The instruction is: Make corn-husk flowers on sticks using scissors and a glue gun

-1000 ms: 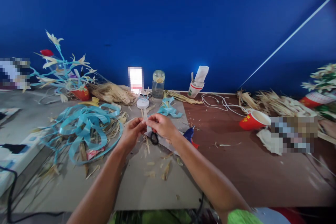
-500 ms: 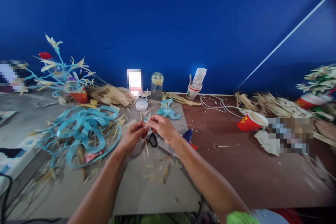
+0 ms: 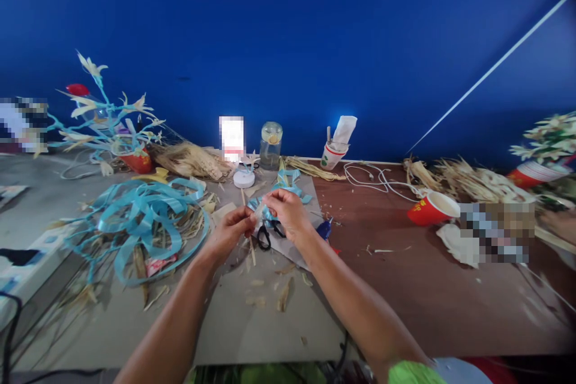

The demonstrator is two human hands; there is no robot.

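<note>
My left hand is closed, its thumb and fingers pinching one end of a small pale, thin strip, perhaps dried husk. At the strip's other end, my right hand is also closed in a pinch. Just below them lie scissors with black handles, their blades partly hidden by the hands. Light blue ribbon lies behind the right hand. Near the right wrist is a blue tool with a red part, partly covered. A thin pale stick lies under the hands.
Left of my hands is a heap of blue ribbon over dried husk. Behind stand a branch of husk flowers, a glass jar and a white cup. A red paper cup lies tipped at right, near another person's hand.
My hands have drawn slightly apart, showing the pale strip between them. More of the scissors' handles and the blue ribbon behind show now.
</note>
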